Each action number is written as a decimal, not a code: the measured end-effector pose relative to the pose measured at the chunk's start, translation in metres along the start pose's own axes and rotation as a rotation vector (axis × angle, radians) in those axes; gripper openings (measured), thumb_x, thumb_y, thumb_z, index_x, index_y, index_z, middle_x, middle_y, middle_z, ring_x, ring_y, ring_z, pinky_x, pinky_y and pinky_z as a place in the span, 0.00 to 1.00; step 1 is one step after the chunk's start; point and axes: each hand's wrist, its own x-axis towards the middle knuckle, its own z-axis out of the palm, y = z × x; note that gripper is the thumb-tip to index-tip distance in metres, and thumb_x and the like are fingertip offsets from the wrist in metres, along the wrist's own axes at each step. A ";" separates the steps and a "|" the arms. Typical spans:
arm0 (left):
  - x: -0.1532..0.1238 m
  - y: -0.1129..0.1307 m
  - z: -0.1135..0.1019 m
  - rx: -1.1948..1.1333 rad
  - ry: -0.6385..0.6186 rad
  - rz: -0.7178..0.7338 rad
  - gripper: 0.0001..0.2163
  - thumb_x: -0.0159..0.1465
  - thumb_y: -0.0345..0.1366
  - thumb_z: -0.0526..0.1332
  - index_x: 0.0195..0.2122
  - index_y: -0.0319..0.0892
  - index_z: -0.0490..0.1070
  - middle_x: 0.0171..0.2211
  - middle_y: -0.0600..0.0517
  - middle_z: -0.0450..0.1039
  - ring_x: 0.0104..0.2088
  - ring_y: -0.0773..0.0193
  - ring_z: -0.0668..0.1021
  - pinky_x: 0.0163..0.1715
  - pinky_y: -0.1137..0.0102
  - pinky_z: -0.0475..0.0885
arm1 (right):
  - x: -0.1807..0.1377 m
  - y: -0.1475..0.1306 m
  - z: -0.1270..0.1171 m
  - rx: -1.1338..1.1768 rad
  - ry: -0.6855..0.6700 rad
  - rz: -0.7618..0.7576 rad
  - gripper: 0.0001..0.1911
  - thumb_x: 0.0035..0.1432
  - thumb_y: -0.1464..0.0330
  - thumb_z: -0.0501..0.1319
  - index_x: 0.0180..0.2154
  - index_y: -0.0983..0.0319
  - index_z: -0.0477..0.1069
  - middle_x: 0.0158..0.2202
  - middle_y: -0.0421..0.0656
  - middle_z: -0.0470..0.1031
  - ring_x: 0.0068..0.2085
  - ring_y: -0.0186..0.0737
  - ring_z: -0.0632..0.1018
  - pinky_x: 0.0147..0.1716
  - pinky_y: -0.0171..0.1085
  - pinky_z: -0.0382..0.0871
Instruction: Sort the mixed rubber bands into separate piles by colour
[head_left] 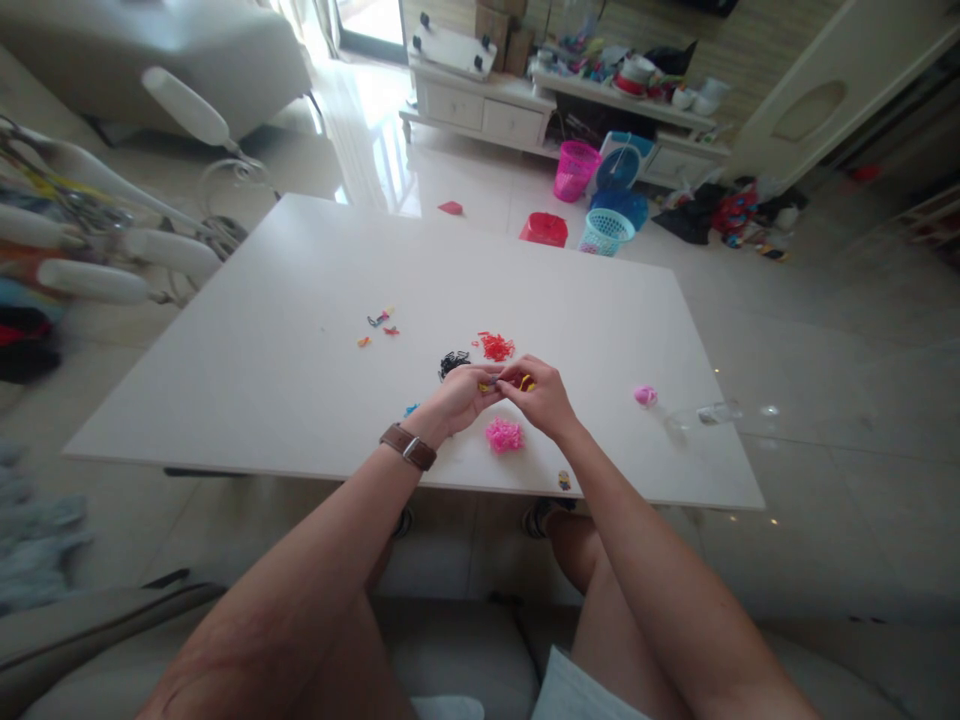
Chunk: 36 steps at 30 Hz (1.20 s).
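Over the near middle of the white table (300,290), my left hand (461,395) and my right hand (544,395) meet at the fingertips. Both are closed in a pinch around something too small to make out. Small yellow pieces (528,383) show by my right fingers; whether they are held or lie beneath, I cannot tell. Around the hands lie loose piles: black pieces (453,363) behind my left hand, red pieces (496,347) farther back, and pink pieces (505,435) in front. A few blue pieces (411,410) are partly hidden by my left wrist.
Several small coloured bits (382,318) lie left of the piles. On the right are a pink rounded object (645,396) and a clear glass (718,412) on its side near the edge. A small figure sticker (564,480) sits by the front edge. Baskets (606,232) stand beyond the table.
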 end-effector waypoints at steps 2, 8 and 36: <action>0.001 0.000 -0.001 -0.011 0.017 -0.001 0.17 0.55 0.15 0.53 0.40 0.29 0.78 0.31 0.41 0.79 0.31 0.65 0.80 0.45 0.66 0.79 | 0.000 0.001 0.000 0.035 0.016 0.010 0.02 0.55 0.70 0.65 0.30 0.60 0.75 0.33 0.41 0.75 0.32 0.35 0.74 0.34 0.36 0.71; 0.004 0.003 -0.004 -0.044 0.105 0.009 0.16 0.55 0.16 0.53 0.38 0.29 0.77 0.33 0.39 0.79 0.37 0.60 0.83 0.51 0.63 0.77 | 0.001 0.004 0.000 0.131 0.069 0.128 0.06 0.55 0.64 0.66 0.32 0.60 0.76 0.32 0.43 0.80 0.33 0.38 0.78 0.35 0.37 0.73; 0.024 0.014 -0.028 0.012 0.284 0.165 0.04 0.60 0.21 0.66 0.28 0.33 0.77 0.29 0.48 0.78 0.29 0.72 0.78 0.33 0.80 0.75 | 0.006 0.011 0.000 0.282 0.227 0.233 0.11 0.52 0.59 0.69 0.34 0.60 0.77 0.32 0.42 0.80 0.31 0.38 0.76 0.32 0.37 0.72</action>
